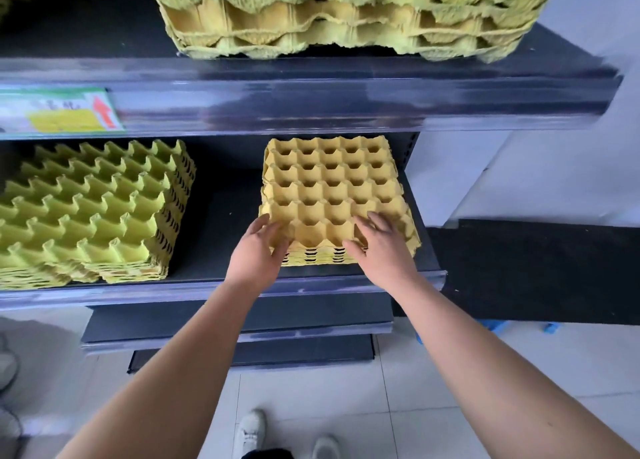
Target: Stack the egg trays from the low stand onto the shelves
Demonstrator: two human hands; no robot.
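Observation:
A short stack of orange-yellow egg trays sits on the right part of the middle shelf, cups facing up. My left hand holds the stack's near left corner, thumb over the top tray and fingers under its front edge. My right hand rests on the near right corner, fingers spread over the top tray's cups. Both hands touch the stack at its front edge.
A taller stack of green-yellow trays stands on the same shelf to the left. Another big stack fills the upper shelf. A price label hangs on the upper shelf rail. Lower shelves jut out below; tiled floor and white shoes lie underneath.

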